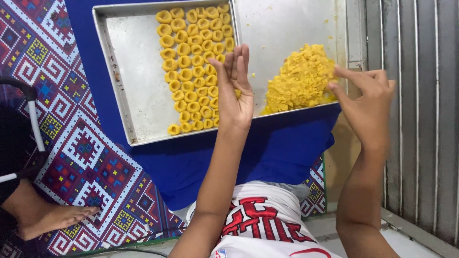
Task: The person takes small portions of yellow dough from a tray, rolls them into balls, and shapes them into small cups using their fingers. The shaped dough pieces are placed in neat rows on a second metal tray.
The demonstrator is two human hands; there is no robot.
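A heap of crumbly yellow dough (300,79) lies at the near right corner of a metal tray (287,28), just beside the right hand (366,102), whose fingers (351,74) are loosely bent with the tips drawn towards each other right at the heap's edge; whether they pinch a crumb cannot be told. The left hand (237,91) is raised with its palm flat and its fingers straight and together, holding nothing, over the seam between this tray and a second tray (129,71) to the left. That tray carries rows of small round dough cups (196,67). Both trays rest on a blue cloth (267,148) spread over a patterned mat (76,143), where another person's foot (57,217) rests at the lower left.
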